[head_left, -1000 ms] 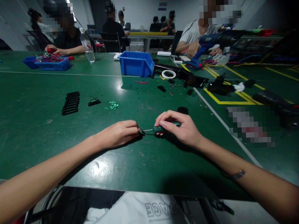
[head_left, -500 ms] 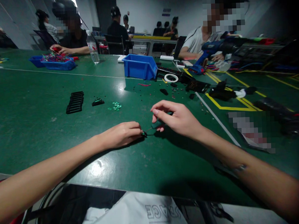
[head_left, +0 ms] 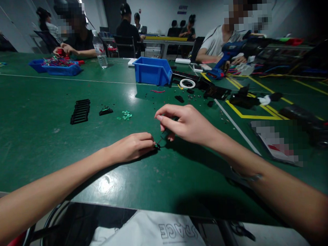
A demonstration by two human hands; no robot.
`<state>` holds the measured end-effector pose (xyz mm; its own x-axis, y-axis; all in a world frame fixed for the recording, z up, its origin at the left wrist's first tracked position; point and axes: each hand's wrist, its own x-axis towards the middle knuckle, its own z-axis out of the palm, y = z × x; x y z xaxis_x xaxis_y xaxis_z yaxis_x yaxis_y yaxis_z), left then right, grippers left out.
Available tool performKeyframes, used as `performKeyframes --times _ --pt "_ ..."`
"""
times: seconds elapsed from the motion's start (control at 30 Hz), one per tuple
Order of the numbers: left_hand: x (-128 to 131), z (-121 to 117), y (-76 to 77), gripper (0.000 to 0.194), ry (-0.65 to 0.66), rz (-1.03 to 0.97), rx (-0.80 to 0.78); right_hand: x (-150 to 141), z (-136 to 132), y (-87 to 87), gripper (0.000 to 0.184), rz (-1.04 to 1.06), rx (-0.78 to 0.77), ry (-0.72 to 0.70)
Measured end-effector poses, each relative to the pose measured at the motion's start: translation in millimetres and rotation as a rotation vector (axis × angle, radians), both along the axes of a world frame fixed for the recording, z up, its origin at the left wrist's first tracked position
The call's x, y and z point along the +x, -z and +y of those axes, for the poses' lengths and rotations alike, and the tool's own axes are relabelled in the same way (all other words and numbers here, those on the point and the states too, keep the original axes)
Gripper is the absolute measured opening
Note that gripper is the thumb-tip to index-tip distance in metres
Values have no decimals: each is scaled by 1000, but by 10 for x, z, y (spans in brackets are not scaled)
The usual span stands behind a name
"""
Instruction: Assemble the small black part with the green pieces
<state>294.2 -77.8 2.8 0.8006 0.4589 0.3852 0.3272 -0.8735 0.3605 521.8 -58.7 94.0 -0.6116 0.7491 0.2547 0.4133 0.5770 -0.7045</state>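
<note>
The left hand [head_left: 138, 146] pinches a small black part [head_left: 157, 147] in its fingertips, down at the bench [head_left: 123, 189], straight in front of the blue bin [head_left: 153, 73] on the wearer's side. The right hand [head_left: 177, 124] curls around a slim tool [head_left: 165, 133], mostly hidden by the fingers. Its long axis slants down and leftward, the thin end pointing at the part; contact cannot be told. The part's own axis is too small to read. The bench is glossy green, with yellow and white lines right of the bin. Left-front of the bin lie black bars [head_left: 80, 111] and green pieces [head_left: 126, 115]. Beyond it, people sit in a pale-walled room.
</note>
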Motion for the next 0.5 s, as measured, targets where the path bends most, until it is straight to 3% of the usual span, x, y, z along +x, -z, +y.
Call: performKeyframes --times 0.5 --pt "-5 10 4 21 14 -4 -4 -197 64 -65 23 -94 213 -38"
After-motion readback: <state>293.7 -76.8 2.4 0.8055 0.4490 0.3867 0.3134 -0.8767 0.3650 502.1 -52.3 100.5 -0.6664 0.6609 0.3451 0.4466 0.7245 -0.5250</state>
